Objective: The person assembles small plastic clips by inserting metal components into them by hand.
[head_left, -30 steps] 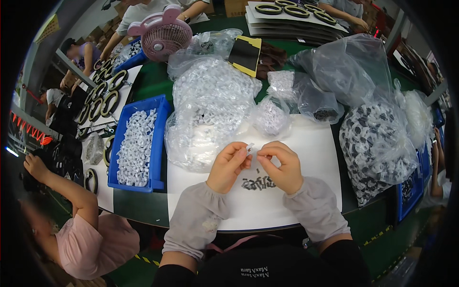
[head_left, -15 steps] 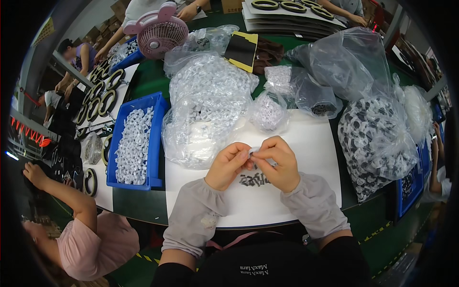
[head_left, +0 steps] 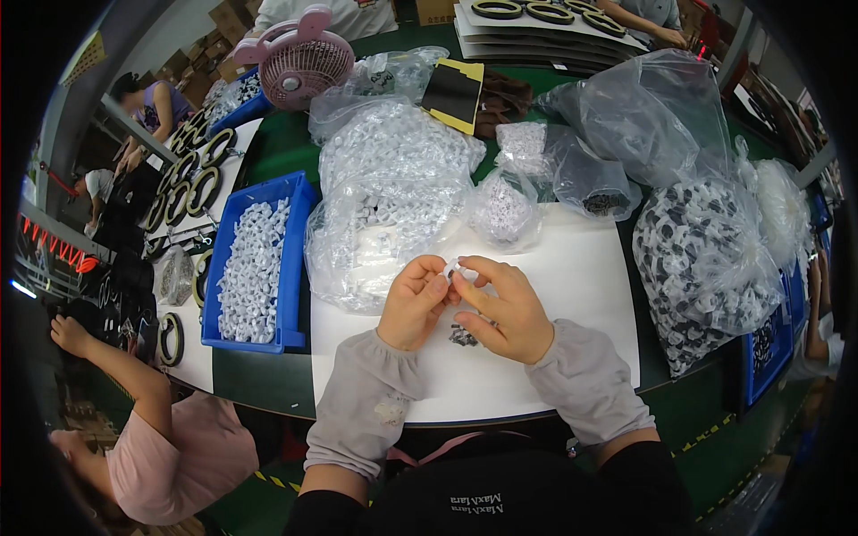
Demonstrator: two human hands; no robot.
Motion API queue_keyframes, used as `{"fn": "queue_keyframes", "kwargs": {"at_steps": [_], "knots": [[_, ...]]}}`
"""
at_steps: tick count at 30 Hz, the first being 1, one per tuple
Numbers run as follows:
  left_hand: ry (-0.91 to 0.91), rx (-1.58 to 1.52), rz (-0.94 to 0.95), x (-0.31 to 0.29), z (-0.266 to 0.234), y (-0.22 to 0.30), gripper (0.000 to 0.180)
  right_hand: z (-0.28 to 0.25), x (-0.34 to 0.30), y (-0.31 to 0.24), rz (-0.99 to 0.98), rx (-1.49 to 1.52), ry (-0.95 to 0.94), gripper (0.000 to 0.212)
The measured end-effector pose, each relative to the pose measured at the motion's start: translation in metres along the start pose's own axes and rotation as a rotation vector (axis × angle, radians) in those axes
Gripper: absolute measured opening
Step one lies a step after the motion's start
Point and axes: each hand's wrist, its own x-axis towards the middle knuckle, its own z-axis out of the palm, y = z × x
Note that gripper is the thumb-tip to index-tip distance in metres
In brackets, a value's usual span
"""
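My left hand (head_left: 412,304) pinches a small white plastic part (head_left: 452,267) between thumb and fingertips, above the white board (head_left: 572,375). My right hand (head_left: 514,313) meets it from the other side. Its index and middle fingertips touch the part, while the thumb is stretched out well apart from them. Below my hands lies a pile of small dark grey pieces (head_left: 462,337), mostly covered by the right hand. Whether a dark piece sits inside the white part is too small to tell.
A blue bin (head_left: 297,268) of white parts stands to the left. Clear bags of white parts (head_left: 393,179) lie beyond my hands; a bag of black and white parts (head_left: 702,277) rests right. A pink fan (head_left: 304,67) stands far left. A person in pink (head_left: 179,447) works at left.
The white part has tipped up and moved slightly left and farther away. My right thumb has left it and spread downward, covering more of the dark pile. A person's arms beside the fan have withdrawn.
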Motion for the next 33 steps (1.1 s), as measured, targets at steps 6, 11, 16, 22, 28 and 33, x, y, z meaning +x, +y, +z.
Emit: {"fn": "queue_keyframes", "kwargs": {"at_steps": [6,11,16,22,28,33], "knots": [[-0.015,0.104,-0.01,0.001,-0.006,0.007,0.02,0.002,-0.001,-0.001,0.016,-0.028,-0.01,0.043],[-0.047,0.134,-0.013,0.001,-0.006,0.012,0.021,0.003,-0.002,0.001,0.021,-0.025,-0.031,0.047],[-0.048,0.183,-0.027,0.0,-0.002,0.013,0.019,0.007,-0.004,0.002,0.053,0.056,-0.045,0.047],[-0.068,-0.126,0.214,0.004,-0.006,0.02,0.029,0.02,-0.012,0.023,0.175,-0.08,-0.105,0.016],[-0.077,-0.251,0.164,0.004,-0.009,0.018,0.026,0.035,-0.012,0.023,0.146,-0.17,-0.235,0.011],[-0.106,-0.163,0.152,0.004,-0.004,0.016,0.028,0.038,-0.016,0.025,0.173,-0.26,-0.231,0.009]]}}
